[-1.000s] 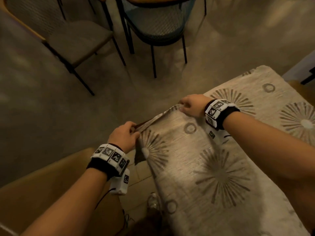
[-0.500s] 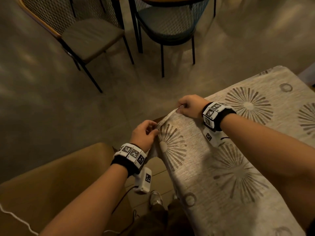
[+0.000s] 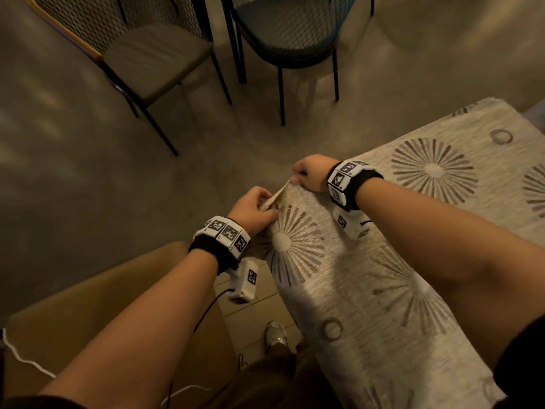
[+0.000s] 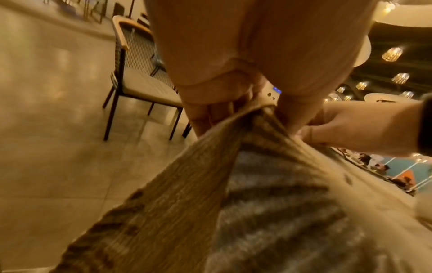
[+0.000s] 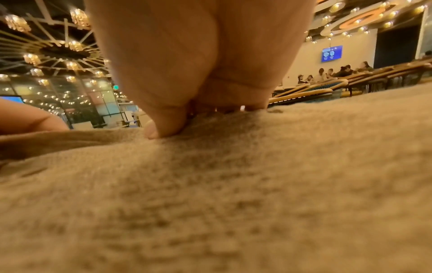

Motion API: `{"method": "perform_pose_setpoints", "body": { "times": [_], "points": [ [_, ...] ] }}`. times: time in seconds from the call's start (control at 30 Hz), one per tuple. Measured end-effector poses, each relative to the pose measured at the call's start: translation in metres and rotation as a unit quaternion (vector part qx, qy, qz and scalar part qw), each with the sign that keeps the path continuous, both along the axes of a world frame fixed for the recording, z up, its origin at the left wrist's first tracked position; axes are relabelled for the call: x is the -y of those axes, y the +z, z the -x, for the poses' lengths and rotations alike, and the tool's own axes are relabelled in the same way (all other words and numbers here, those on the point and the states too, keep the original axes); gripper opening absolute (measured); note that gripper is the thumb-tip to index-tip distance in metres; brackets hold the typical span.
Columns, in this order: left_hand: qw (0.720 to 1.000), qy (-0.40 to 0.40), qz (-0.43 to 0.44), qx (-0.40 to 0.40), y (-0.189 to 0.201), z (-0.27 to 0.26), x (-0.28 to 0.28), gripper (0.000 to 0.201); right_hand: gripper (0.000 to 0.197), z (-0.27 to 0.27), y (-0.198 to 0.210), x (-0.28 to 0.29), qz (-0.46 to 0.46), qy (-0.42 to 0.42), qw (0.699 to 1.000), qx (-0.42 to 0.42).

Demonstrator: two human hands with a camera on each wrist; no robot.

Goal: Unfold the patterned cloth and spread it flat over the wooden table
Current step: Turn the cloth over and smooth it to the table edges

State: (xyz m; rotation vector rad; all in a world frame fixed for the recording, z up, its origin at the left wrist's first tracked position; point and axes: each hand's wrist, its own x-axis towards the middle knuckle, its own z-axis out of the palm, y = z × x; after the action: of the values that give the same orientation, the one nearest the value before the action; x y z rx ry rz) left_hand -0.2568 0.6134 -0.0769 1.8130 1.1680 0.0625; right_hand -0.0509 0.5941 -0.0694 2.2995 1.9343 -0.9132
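The beige patterned cloth (image 3: 368, 278) with grey sunburst rings lies spread over the table, which it hides, in the right half of the head view. My left hand (image 3: 253, 208) pinches the cloth's corner, lifted into a taut ridge. My right hand (image 3: 309, 172) grips the same edge a little farther along, fingers curled. In the left wrist view my left hand (image 4: 233, 103) holds the bunched cloth (image 4: 210, 203). In the right wrist view my right hand (image 5: 187, 114) presses thumb and fingers into the cloth (image 5: 233, 194).
Two chairs stand on the tiled floor beyond the table: a tan-seated chair (image 3: 153, 57) at upper left and a blue mesh chair (image 3: 289, 33) at top centre. A tan upholstered seat (image 3: 103, 314) sits at lower left. My shoe (image 3: 275, 335) is by the table's edge.
The two hands have come closer together along the cloth's edge; the left hand moved right and up with the corner. The view shifted left, showing more of the cloth.
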Motion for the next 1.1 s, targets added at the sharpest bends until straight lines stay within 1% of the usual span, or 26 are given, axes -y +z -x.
{"method": "perform_pose_setpoints", "body": {
  "times": [0.07, 0.1, 0.2, 0.27, 0.3, 0.37, 0.4, 0.43, 0.47, 0.53, 0.57, 0.6, 0.63, 0.67, 0.7, 0.77, 0.8, 0.87, 0.9, 0.93, 1.0, 1.03, 1.1],
  "points": [
    [0.998, 0.003, -0.051, -0.03, -0.005, 0.006, -0.011, 0.01, 0.019, -0.002, 0.002, -0.004, 0.0, 0.005, 1.0, 0.009],
    [0.997, 0.012, -0.066, -0.037, -0.007, 0.009, -0.017, 0.006, 0.02, -0.003, 0.003, -0.007, -0.006, 0.009, 1.0, 0.02],
    [0.994, 0.047, -0.093, -0.019, -0.01, 0.012, -0.033, 0.01, 0.024, -0.005, 0.007, -0.013, -0.066, 0.043, 0.993, 0.09],
    [0.992, 0.065, -0.103, -0.018, -0.013, 0.01, -0.038, 0.015, 0.031, -0.008, 0.008, -0.014, -0.118, 0.05, 0.983, 0.129],
    [0.992, 0.059, -0.103, -0.051, -0.016, 0.011, -0.039, 0.021, 0.037, -0.009, 0.009, -0.013, -0.124, 0.041, 0.981, 0.141],
    [0.985, 0.014, -0.083, -0.15, -0.022, 0.013, -0.037, 0.035, 0.054, -0.015, 0.007, -0.007, -0.107, 0.009, 0.981, 0.161],
    [0.981, -0.004, -0.073, -0.181, -0.024, 0.015, -0.037, 0.041, 0.059, -0.019, 0.007, -0.003, -0.096, -0.009, 0.981, 0.169],
    [0.98, -0.01, -0.073, -0.184, -0.023, 0.014, -0.037, 0.045, 0.06, -0.026, 0.007, 0.002, -0.083, -0.026, 0.98, 0.178],
    [0.983, -0.006, -0.087, -0.16, -0.021, 0.012, -0.037, 0.046, 0.061, -0.034, 0.008, 0.007, -0.07, -0.045, 0.978, 0.189],
    [0.99, 0.005, -0.121, -0.065, -0.01, 0.003, -0.034, 0.041, 0.06, -0.053, 0.01, 0.019, -0.037, -0.096, 0.971, 0.215],
    [0.994, 0.0, -0.108, -0.021, -0.006, -0.002, -0.032, 0.036, 0.06, -0.063, 0.012, 0.025, -0.017, -0.127, 0.966, 0.224],
    [0.997, -0.018, -0.068, 0.006, -0.004, -0.008, -0.029, 0.03, 0.06, -0.074, 0.012, 0.031, 0.005, -0.159, 0.961, 0.226],
    [0.999, -0.048, -0.018, 0.008, -0.004, -0.013, -0.025, 0.023, 0.061, -0.085, 0.011, 0.038, 0.028, -0.186, 0.957, 0.221],
    [0.996, -0.085, 0.018, -0.018, -0.004, -0.016, -0.022, 0.02, 0.064, -0.094, 0.009, 0.044, 0.049, -0.205, 0.954, 0.211],
    [0.991, -0.113, 0.033, -0.059, -0.003, -0.018, -0.018, 0.023, 0.068, -0.101, 0.007, 0.05, 0.064, -0.212, 0.954, 0.201],
    [0.982, -0.121, 0.05, -0.134, -0.005, -0.016, -0.017, 0.042, 0.07, -0.11, 0.002, 0.057, 0.067, -0.2, 0.958, 0.192],
    [0.977, -0.113, 0.08, -0.16, -0.005, -0.015, -0.018, 0.051, 0.067, -0.111, 0.001, 0.06, 0.06, -0.188, 0.961, 0.194],
    [0.956, -0.118, 0.133, -0.233, -0.002, -0.014, -0.019, 0.069, 0.062, -0.113, 0.001, 0.062, 0.049, -0.168, 0.967, 0.186],
    [0.943, -0.14, 0.129, -0.273, 0.003, -0.015, -0.022, 0.078, 0.059, -0.114, 0.003, 0.063, 0.044, -0.163, 0.97, 0.175],
    [0.93, -0.174, 0.091, -0.312, 0.008, -0.019, -0.027, 0.085, 0.056, -0.115, 0.004, 0.065, 0.034, -0.165, 0.973, 0.159],
    [0.896, -0.249, -0.043, -0.365, 0.023, -0.036, -0.038, 0.091, 0.051, -0.118, 0.008, 0.073, 0.0, -0.189, 0.975, 0.118],
    [0.886, -0.274, -0.103, -0.359, 0.033, -0.049, -0.04, 0.089, 0.05, -0.122, 0.012, 0.079, -0.021, -0.207, 0.972, 0.107],
    [0.885, -0.309, -0.174, -0.302, 0.054, -0.084, -0.036, 0.08, 0.047, -0.134, 0.02, 0.093, -0.031, -0.243, 0.964, 0.105]
  ]
}}
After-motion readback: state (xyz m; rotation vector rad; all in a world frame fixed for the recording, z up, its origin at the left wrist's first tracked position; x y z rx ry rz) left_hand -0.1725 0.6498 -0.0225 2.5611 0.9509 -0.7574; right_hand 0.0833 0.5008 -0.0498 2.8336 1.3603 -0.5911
